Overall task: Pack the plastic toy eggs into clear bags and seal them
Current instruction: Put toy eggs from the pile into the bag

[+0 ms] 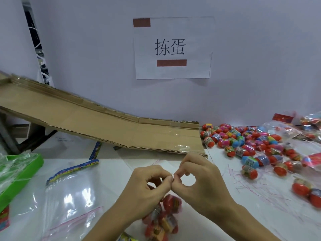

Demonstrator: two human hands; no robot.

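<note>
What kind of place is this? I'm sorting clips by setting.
Probably a small hand-packing workstation. A printed paper sign is taped to the wall, a cardboard chute slopes down onto the table, and a pile of loose toy eggs lies beside empty clear zip bags.

Your left hand [147,186] and right hand [199,178] meet near the front middle of the bench [112,173], fingertips touching, and a filled bag [165,218] hangs just below them. To your left lie the empty bags [69,193], with a tray [19,173] further left. The loose eggs [243,141] lie to your right. Behind your hands a cardboard ramp [97,122] slopes down from the left, and a paper sign [172,47] is on the wall behind it.
</note>
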